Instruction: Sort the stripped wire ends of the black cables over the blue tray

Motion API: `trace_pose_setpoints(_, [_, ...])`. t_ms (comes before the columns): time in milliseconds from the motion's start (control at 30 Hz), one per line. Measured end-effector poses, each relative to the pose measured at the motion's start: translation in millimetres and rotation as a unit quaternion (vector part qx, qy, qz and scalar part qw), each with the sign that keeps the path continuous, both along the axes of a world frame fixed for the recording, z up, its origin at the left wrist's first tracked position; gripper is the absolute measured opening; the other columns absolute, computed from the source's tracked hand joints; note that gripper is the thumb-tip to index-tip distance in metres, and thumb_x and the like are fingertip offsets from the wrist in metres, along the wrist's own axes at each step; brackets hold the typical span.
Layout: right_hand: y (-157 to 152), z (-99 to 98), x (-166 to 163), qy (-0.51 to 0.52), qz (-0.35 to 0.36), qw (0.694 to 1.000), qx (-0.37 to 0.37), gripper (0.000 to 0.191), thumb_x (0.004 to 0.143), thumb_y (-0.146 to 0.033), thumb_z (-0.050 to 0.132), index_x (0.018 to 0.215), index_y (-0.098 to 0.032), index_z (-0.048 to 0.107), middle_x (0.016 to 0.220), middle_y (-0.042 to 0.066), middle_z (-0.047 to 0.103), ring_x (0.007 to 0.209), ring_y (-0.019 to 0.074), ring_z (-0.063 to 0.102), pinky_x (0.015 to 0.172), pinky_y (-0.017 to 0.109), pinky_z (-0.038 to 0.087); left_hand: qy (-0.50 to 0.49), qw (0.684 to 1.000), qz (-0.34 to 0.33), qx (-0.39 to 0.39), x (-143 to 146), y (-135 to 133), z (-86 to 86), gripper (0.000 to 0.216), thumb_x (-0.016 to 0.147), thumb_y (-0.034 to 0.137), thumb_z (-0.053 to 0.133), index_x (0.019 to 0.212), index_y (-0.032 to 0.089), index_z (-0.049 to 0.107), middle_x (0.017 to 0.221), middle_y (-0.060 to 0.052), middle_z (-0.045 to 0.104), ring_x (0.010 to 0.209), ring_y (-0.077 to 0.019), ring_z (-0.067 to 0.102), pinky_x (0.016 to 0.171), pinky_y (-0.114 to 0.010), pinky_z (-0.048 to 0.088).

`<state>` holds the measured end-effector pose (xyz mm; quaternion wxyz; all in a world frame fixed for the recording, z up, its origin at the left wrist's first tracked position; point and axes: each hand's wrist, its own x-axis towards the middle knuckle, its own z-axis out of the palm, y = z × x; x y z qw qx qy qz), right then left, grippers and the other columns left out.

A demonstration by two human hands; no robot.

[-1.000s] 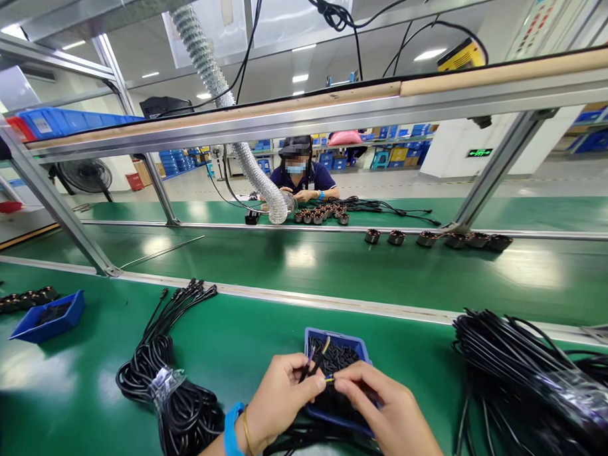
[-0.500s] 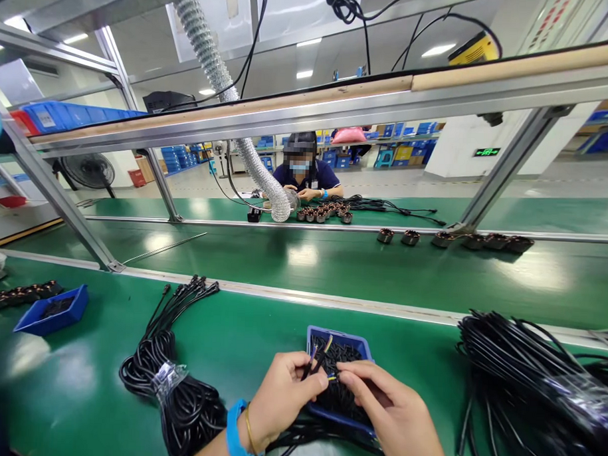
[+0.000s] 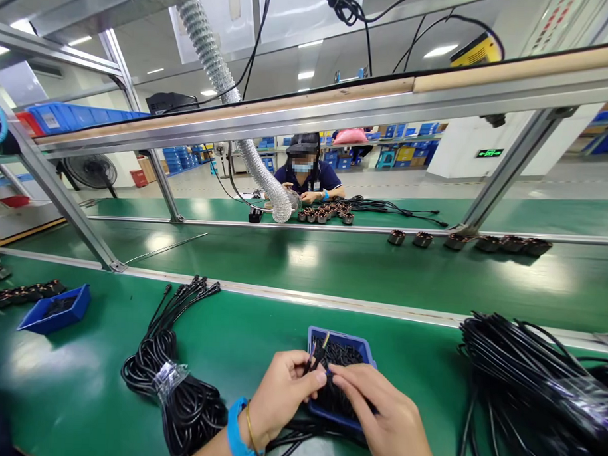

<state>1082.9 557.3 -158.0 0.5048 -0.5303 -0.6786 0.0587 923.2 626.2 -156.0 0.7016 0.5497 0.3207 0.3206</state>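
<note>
Over the blue bin [image 3: 347,336], left hand [image 3: 289,385] pinches black cable ends [image 3: 318,354], coloured wires [image 3: 325,340] exposed; right hand [image 3: 383,405] pinches a blue wire [image 3: 329,371]; tied cable bundle [image 3: 188,403] lies left of bin.

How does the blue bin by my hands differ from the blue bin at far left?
Place: the near bin sits under the left hand and right hand, which partly hide it; the far-left bin stands apart from them.
Contents: black pieces cover the near bin's visible floor; the far-left bin shows a smaller dark patch.
Colour: the near bin looks more violet, the far-left bin brighter blue.
Both are open-topped.
</note>
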Motion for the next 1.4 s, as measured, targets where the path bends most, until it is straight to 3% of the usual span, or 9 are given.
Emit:
trace_pose_setpoints(67, [0,-1.2,4,-0.054,0.034,0.998,0.011,0.028,0.093,-0.023,0.054,0.113,-0.028,0.075,0.086,0.005,0.075,0.077,0.0180,0.071,0.069,0.026,0.060,-0.001,1.000,0.005,0.000,0,1,-0.7,0.053,0.066,0.061,0.078,0.081,0.012,0.064,0.066,0.001,0.054,0.059,-0.0091,0.045,0.055,-0.023,0.033])
trace_pose_setpoints(133, [1,0.1,8,-0.054,0.019,0.998,0.016,0.030,0.093,-0.024,0.055,0.116,-0.028,0.073,0.087,0.006,0.075,0.078,0.0184,0.071,0.068,0.026,0.060,-0.001,1.000,0.008,-0.003,1,1,-0.4,0.051,0.066,0.059,0.078,0.079,0.013,0.063,0.064,0.002,0.053,0.058,-0.0088,0.044,0.055,-0.023,0.033])
trace_pose_setpoints(233, [0,5.4,8,0.057,-0.048,0.997,0.002,0.021,0.091,-0.035,0.061,0.099,-0.026,0.078,0.085,0.005,0.076,0.065,0.0156,0.070,0.056,0.021,0.058,0.004,1.000,0.002,-0.005,0,-1,1.7,0.045,0.067,0.055,0.077,0.074,0.014,0.059,0.061,0.004,0.049,0.056,-0.0082,0.042,0.054,-0.023,0.031])
trace_pose_setpoints(333, [0,9.3,4,0.166,-0.052,0.984,-0.027,0.027,0.085,-0.047,0.066,0.079,-0.024,0.079,0.082,0.006,0.075,0.062,0.0153,0.070,0.053,0.018,0.058,0.009,1.000,-0.012,-0.006,0,-2,4.0,0.040,0.067,0.050,0.076,0.071,0.015,0.056,0.061,0.004,0.048,0.054,-0.0080,0.041,0.053,-0.023,0.030])
trace_pose_setpoints(567, [0,2.5,-5,0.259,-0.090,0.955,-0.112,0.032,0.069,-0.056,0.077,0.075,-0.025,0.081,0.069,0.005,0.077,0.058,0.0192,0.072,0.054,0.019,0.060,0.012,1.000,-0.022,-0.011,1,-4,6.9,0.038,0.066,0.047,0.076,0.069,0.016,0.055,0.060,0.004,0.048,0.054,-0.0077,0.041,0.053,-0.023,0.030])
trace_pose_setpoints(800, [1,0.3,-8,0.217,-0.080,0.968,-0.097,0.026,0.073,-0.051,0.074,0.075,-0.026,0.081,0.076,0.004,0.079,0.064,0.0207,0.075,0.059,0.021,0.061,0.002,1.000,-0.019,-0.019,1,-5,5.1,0.037,0.065,0.045,0.078,0.071,0.016,0.056,0.062,0.004,0.049,0.056,-0.0076,0.042,0.054,-0.023,0.031])
trace_pose_setpoints(1000, [0,4.1,-5,0.122,-0.014,0.990,-0.067,0.020,0.085,-0.039,0.066,0.081,-0.026,0.079,0.084,0.005,0.078,0.076,0.0192,0.075,0.070,0.022,0.060,-0.008,1.000,-0.007,-0.021,0,-3,3.3,0.026,0.066,0.035,0.072,0.075,0.014,0.060,0.064,0.003,0.052,0.059,-0.0088,0.045,0.056,-0.023,0.035])
trace_pose_setpoints(1267, [4,-8.4,-2,0.131,0.045,0.970,-0.202,0.017,0.085,-0.034,0.060,0.083,-0.020,0.071,0.077,0.002,0.072,0.065,0.0167,0.069,0.062,0.023,0.056,-0.032,0.999,-0.008,-0.026,1,-4,-0.4,0.027,0.059,0.020,0.072,0.076,0.017,0.051,0.070,0.002,0.057,0.064,-0.0124,0.055,0.060,-0.024,0.042])
trace_pose_setpoints(1400, [-3,9.4,5,0.082,0.087,0.962,-0.244,0.016,0.084,-0.032,0.062,0.078,-0.020,0.071,0.075,0.002,0.070,0.066,0.0157,0.065,0.064,0.024,0.052,-0.033,0.999,0.000,0.015,0,-4,0.9,0.024,0.064,0.022,0.074,0.076,0.016,0.054,0.077,-0.001,0.060,0.076,-0.0137,0.057,0.074,-0.026,0.045])
